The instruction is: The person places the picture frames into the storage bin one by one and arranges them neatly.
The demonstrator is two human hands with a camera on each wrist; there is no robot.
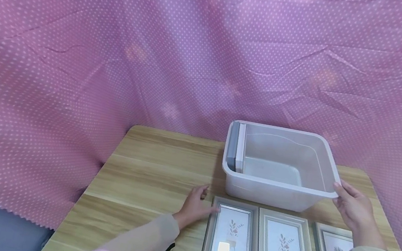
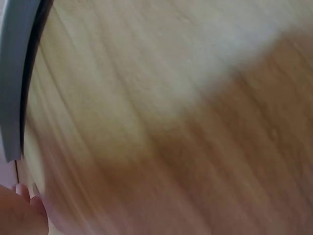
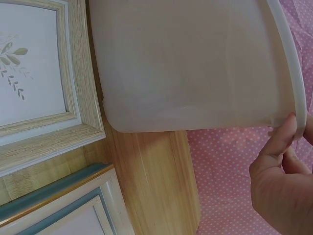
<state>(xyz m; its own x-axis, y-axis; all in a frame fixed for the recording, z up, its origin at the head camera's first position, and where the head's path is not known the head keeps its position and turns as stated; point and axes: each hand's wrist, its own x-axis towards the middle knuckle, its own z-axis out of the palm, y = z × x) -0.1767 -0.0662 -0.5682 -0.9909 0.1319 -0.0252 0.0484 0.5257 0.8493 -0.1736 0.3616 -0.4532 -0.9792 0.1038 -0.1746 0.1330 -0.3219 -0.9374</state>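
My right hand (image 1: 357,209) pinches the front right corner of the rim of a white plastic bin (image 1: 265,193). The right wrist view shows its thumb and fingers on either side of that rim. Inside the bin, a grey picture frame (image 1: 233,146) and a white one (image 1: 240,149) stand on edge against the left wall. My left hand (image 1: 194,207) is beside the upper left of a grey-brown picture frame (image 1: 208,241), its thumb stretched toward the border, fingers loosely bent. Whether the thumb touches the frame is hard to tell.
Right of that frame lie a cream picture frame (image 1: 261,240) and a third frame (image 1: 321,241), partly covered by my right forearm. All rest on a wooden table (image 1: 127,193). Pink dotted cloth (image 1: 181,52) hangs behind and at the sides.
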